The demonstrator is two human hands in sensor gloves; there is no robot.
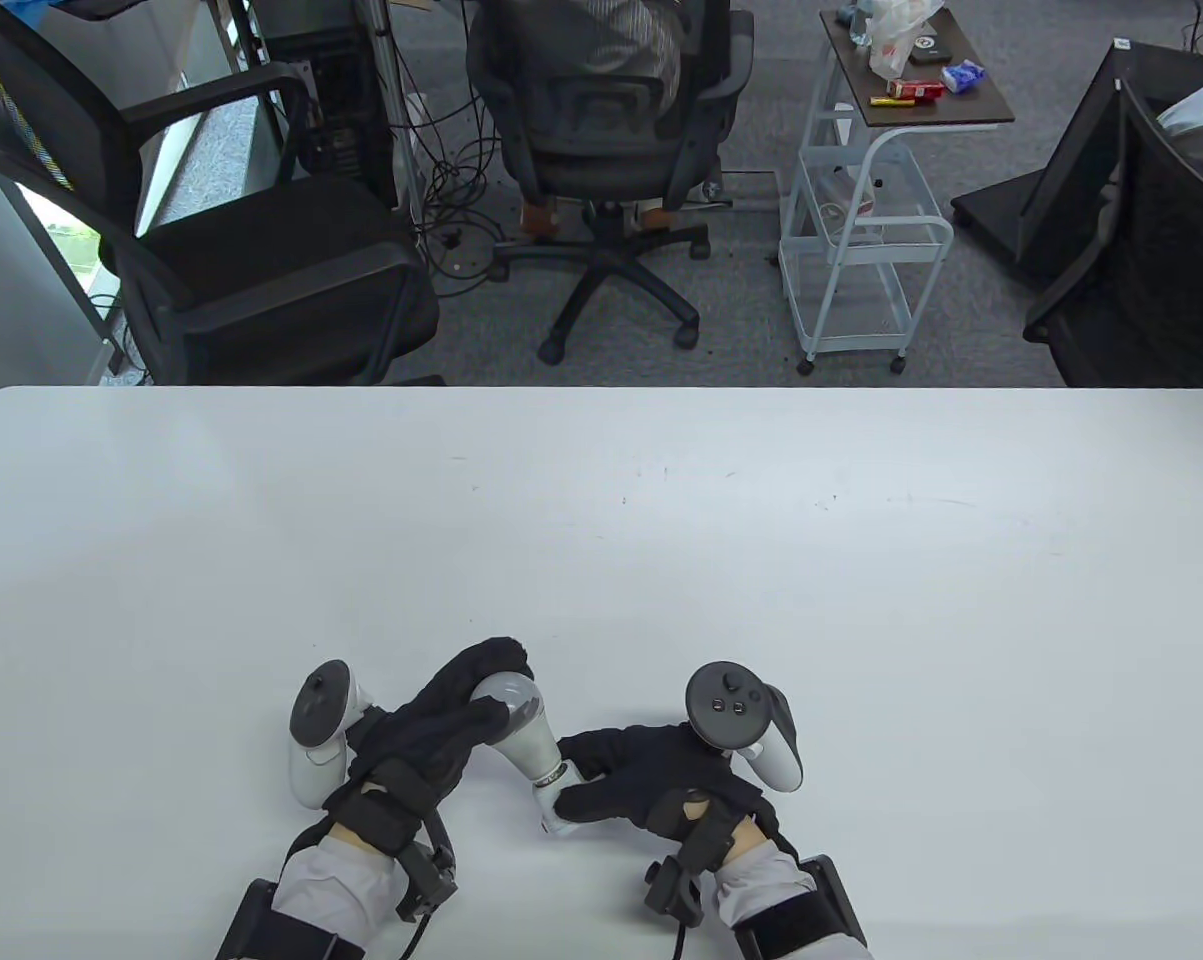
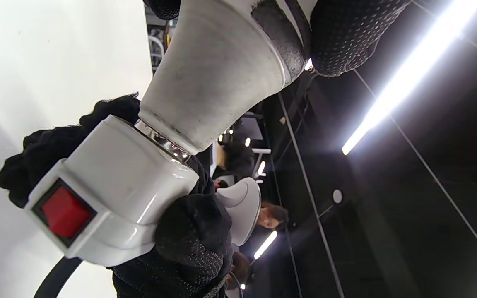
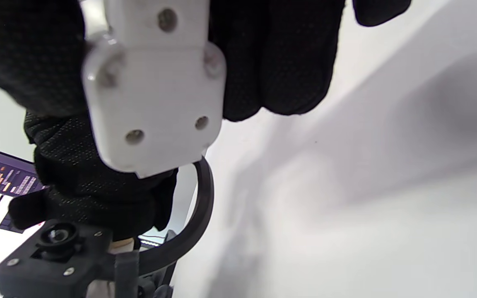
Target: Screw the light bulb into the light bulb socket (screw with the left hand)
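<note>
A white light bulb (image 1: 521, 725) lies tilted near the table's front edge, its globe up-left and its base down-right. My left hand (image 1: 439, 728) grips the globe end. The bulb's metal thread sits in a white socket (image 1: 553, 808) with a red rocker switch (image 2: 65, 212); a thin band of thread (image 2: 162, 142) shows between bulb (image 2: 218, 70) and socket (image 2: 118, 190). My right hand (image 1: 641, 780) grips the socket. In the right wrist view the socket's underside (image 3: 155, 99) with screw holes shows between my fingers (image 3: 288, 62).
The white table (image 1: 601, 540) stretches away beyond my hands. Office chairs (image 1: 601, 130) and a wire cart (image 1: 861, 240) stand on the floor past the far edge. A black wrist-mount bracket (image 3: 56, 256) sits under my right hand.
</note>
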